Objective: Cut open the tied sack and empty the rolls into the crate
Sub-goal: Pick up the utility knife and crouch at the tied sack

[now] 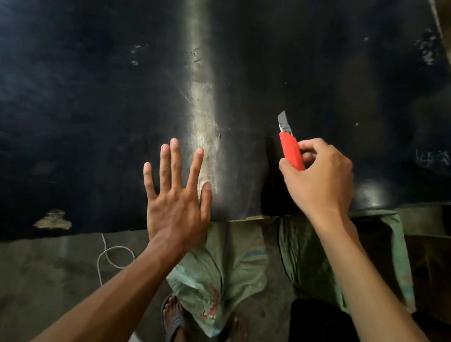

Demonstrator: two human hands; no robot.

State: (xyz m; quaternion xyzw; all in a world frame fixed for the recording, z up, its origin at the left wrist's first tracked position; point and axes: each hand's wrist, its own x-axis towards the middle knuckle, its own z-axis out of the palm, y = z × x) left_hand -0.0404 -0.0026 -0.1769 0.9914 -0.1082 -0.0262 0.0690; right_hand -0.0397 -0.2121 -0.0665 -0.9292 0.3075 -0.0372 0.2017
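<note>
Green woven sack (216, 278) lies crumpled; right hand (320, 180) grips red cutter (291, 149).

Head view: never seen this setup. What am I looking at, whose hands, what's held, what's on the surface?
One picture only, from a camera worn on a person's head, looking down past their own arms. No machine here, just two bare hands. The left hand is open, fingers spread, over a big black tabletop. The right hand grips a red box cutter with its blade pushed out, pointing away over the table. The black surface looks bare apart from scuffs and a shiny streak. Below its edge, a green woven sack lies on the floor by the person's sandalled feet.
</note>
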